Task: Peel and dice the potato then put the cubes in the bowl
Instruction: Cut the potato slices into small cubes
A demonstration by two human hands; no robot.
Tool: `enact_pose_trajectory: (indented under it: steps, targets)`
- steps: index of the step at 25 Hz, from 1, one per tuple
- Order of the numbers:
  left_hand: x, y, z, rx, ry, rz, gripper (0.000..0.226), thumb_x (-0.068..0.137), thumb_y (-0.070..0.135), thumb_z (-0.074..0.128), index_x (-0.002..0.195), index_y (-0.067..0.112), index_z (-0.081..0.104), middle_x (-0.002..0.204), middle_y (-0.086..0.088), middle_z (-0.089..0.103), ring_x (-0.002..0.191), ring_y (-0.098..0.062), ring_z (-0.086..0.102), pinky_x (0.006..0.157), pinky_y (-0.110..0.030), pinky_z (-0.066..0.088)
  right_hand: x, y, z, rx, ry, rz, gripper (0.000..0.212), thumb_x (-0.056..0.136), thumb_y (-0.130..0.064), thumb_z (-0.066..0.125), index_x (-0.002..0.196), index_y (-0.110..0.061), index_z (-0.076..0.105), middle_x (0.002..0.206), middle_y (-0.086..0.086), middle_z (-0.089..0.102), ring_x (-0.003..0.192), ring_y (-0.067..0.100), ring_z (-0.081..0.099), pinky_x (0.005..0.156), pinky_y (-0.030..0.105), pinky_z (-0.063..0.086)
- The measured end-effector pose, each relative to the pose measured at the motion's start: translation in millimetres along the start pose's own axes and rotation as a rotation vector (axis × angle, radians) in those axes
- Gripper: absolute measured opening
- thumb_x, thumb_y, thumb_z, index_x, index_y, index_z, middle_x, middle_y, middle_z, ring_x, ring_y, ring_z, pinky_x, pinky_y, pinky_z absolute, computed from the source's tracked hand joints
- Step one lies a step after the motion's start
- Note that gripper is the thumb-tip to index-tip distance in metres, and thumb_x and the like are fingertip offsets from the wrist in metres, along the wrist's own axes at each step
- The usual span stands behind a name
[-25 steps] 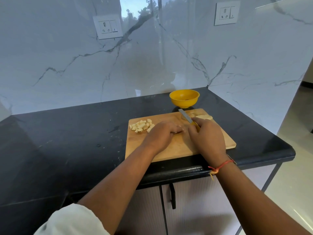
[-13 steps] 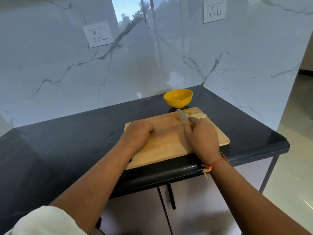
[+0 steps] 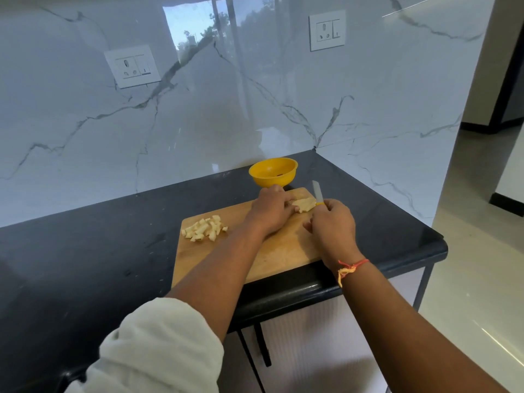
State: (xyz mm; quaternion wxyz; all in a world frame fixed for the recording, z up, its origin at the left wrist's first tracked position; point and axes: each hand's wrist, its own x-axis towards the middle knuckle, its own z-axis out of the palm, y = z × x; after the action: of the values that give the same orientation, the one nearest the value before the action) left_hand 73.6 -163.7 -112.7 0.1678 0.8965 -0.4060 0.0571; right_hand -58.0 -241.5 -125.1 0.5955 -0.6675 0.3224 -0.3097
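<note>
- A wooden cutting board point(image 3: 283, 251) is laid on a black countertop point(image 3: 99, 251), its near edge close to the counter's front edge.
- The left hand point(image 3: 270, 209) is placed at the far side of the board, fingers bent and held against the left end of an uncut potato piece point(image 3: 304, 205), which lies flat on the board.
- The right hand point(image 3: 333, 222) is closed round the yellow handle of a knife point(image 3: 317, 191); the pale blade is pointed up and away, just right of the potato piece. Whether the blade touches the piece cannot be told.
- A heap of potato cubes point(image 3: 204, 228) is seen on the left part of the board, well apart from both hands.
- A yellow bowl point(image 3: 273, 173) stands on the countertop just beyond the board's far edge, right behind the left hand. No cubes are seen in it.
- An orange thread point(image 3: 351, 267) is tied round the right wrist; a white sleeve point(image 3: 158, 344) is rolled up the left arm.
- Two sockets point(image 3: 132, 70) are set in the marble wall point(image 3: 85, 131) behind.
</note>
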Motion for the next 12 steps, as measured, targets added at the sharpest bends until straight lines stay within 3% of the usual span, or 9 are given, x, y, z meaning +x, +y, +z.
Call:
enact_pose_trajectory:
  steps: [3,7,12]
  targets:
    - [10,2,-2,0.073,-0.074,0.0,0.038,0.098,0.041,0.06,0.133,0.027,0.064,0.127,-0.003,0.05,0.118,-0.025,0.044,0.101,-0.047,0.043,-2,0,0,-0.002,-0.001,-0.015,0.022,0.098,-0.017,0.041,0.108,-0.019,0.06,0.098,0.0,0.067,0.067,0.011,0.072,0.074,0.041,0.062]
    - [21,3,-6,0.044,-0.05,0.011,0.026,0.091,0.032,0.073,0.112,0.018,0.077,0.113,-0.004,0.063,0.104,-0.024,0.056,0.09,-0.048,0.053,-3,0,1,-0.025,0.007,-0.05,0.017,0.1,-0.018,0.042,0.093,-0.031,0.051,0.091,-0.006,0.062,0.068,0.012,0.071,0.073,0.04,0.062]
    - [27,5,-4,0.057,-0.077,-0.016,0.018,0.087,0.027,0.076,0.101,0.016,0.079,0.11,-0.005,0.069,0.099,-0.025,0.062,0.087,-0.047,0.056,-2,0,2,-0.026,0.003,-0.028,0.02,0.1,-0.019,0.042,0.113,-0.024,0.057,0.102,-0.002,0.065,0.066,0.009,0.071,0.07,0.037,0.062]
